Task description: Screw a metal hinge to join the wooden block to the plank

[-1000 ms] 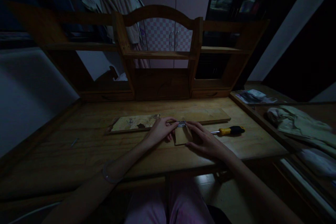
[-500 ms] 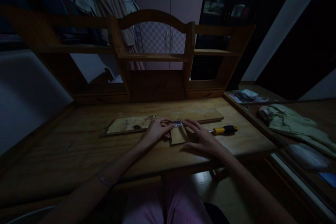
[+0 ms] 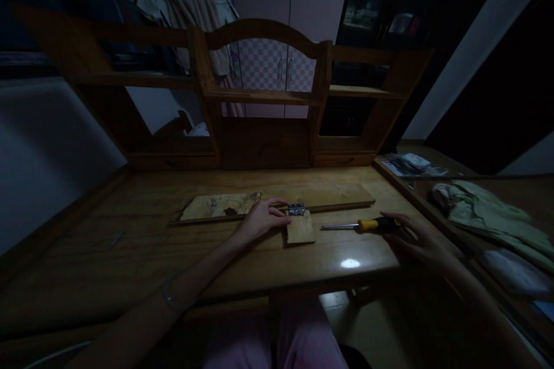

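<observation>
A small metal hinge [image 3: 296, 209] lies across the upper edge of a short wood block [image 3: 301, 230], up against a long wooden board [image 3: 337, 195]. My left hand [image 3: 262, 220] holds the hinge at its left side, index finger above and thumb by the block; the other fingers are partly hidden. To the right lies a yellow-and-black screwdriver [image 3: 367, 224], its shaft pointing left toward the block. The fingers of my right hand [image 3: 413, 237] close around the black end of its handle.
A rough, chipped board [image 3: 220, 206] lies left of the hinge. A small, thin metallic piece [image 3: 116, 237] rests at the desk's left. Behind stands a wooden shelf unit [image 3: 266, 97]. Right of the desk, a pale green cloth [image 3: 485, 213] lies on a lower surface.
My right hand has left the hinge and block and moved right to the screwdriver handle. My left hand stays at the hinge. The view has shifted slightly.
</observation>
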`<state>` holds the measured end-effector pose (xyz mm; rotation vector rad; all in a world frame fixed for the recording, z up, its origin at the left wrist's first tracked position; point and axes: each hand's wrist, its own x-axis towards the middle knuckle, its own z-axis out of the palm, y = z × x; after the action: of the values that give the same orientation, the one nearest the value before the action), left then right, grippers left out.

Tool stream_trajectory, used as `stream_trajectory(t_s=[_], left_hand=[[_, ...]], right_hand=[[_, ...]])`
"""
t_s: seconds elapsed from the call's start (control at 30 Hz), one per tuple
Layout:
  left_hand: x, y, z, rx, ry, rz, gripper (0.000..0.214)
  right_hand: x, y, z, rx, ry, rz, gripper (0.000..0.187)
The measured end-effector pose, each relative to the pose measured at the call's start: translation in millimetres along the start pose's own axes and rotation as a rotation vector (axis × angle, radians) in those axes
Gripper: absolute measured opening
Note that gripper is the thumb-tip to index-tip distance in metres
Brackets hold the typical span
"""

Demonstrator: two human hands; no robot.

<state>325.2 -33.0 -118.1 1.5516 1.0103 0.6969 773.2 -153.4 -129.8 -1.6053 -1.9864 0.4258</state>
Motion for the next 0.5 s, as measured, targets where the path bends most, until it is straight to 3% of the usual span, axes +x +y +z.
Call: stream_trajectory(t_s=[0.13,0.27,0.37,0.43,0.5], left_hand=[[-1,0,-0.1,-0.088,0.024,-0.102,0.079],[-4,-3,1.7,-0.211,-0.014,-0.142,0.091],[-6,-7,3.2,-0.283,-0.049,-0.127,0.097],[-5,-10,3.7,-0.319,-0.092,-0.107,0.098],[-4,-12,3.9,-0.340,-0.129,-0.085,0.096]], right_hand=[[4,-27,-7,0.125,-0.058,0.119,0.047],[10,-70,-38,0.306,-0.206,0.129,0.047],[26,-108,-70,0.256,-0.113,0.159,0.038],[45,-138,-89,0.213,0.004,0.082,0.033],[69,-175,-99,0.234,0.030,0.004,0.031]])
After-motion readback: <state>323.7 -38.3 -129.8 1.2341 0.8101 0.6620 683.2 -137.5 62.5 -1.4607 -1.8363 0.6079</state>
